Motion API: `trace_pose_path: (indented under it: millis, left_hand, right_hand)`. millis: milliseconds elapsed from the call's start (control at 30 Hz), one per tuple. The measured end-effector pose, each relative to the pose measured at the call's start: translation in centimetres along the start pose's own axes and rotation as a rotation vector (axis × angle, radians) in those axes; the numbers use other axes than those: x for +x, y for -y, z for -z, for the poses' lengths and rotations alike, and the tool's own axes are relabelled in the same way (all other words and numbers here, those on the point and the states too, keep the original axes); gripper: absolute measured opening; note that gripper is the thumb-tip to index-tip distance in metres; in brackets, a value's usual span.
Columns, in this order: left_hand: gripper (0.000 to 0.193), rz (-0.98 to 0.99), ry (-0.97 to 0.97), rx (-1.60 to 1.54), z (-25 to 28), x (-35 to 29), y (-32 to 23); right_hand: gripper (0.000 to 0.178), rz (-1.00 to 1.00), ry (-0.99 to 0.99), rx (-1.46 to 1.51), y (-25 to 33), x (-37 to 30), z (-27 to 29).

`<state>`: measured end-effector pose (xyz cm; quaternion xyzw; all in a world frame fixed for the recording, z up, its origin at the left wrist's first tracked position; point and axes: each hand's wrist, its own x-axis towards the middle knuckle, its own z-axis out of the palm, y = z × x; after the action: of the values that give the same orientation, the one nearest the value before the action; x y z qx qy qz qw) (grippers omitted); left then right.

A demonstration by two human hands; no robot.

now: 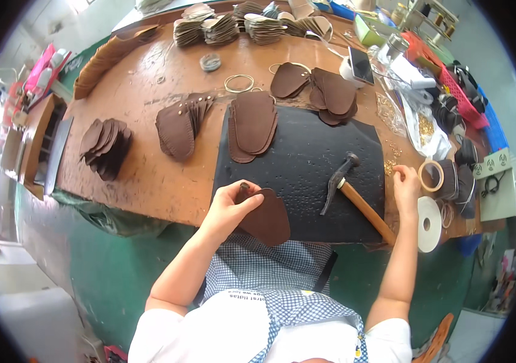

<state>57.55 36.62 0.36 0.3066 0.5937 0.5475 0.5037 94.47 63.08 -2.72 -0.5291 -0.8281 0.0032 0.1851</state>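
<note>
My left hand point(232, 207) pinches a dark brown leather piece point(268, 219) with a rounded lower end, held up over the near edge of a black mat point(300, 139). A narrow dark end of it pokes up between the thumb and fingers. At the mat's right side my right hand point(407, 185) has its fingertips drawn together beside scattered small gold studs point(391, 158). Whatever may be between those fingertips is too small to make out. A hammer point(358, 202) with a wooden handle lies on the mat between my hands, its handle end close to my right forearm.
Brown leather pieces lie in stacks point(254, 124), a fanned pile point(182, 124) with studs, and a left pile point(105, 145). Right of my right hand are a tape roll point(431, 175) and a white roll point(429, 224). A phone point(361, 65) and pink basket point(460, 103) stand farther back.
</note>
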Motion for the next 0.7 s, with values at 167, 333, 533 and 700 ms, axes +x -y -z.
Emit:
trace_pose_path:
  millis: [167,333,533,700]
  left_hand:
    - [0.016,0.023,0.018,0.047,-0.1,0.8,0.2]
    - [0.016,0.050,0.008,0.107,-0.3,0.6,0.2]
    - [0.017,0.043,0.008,0.057,-1.1,0.6,-0.1]
    - [0.018,0.057,0.011,0.047,-1.2,0.4,-0.6]
  right_hand:
    - [0.014,-0.434,-0.062,1.111,2.5,-1.9,0.1]
    - [0.011,-0.387,0.189,1.569,12.1,-3.3,2.4]
    - [0.010,-0.251,0.488,1.619,20.2,-5.4,2.0]
    - [0.010,-0.161,0.472,1.507,22.9,-6.4,1.8]
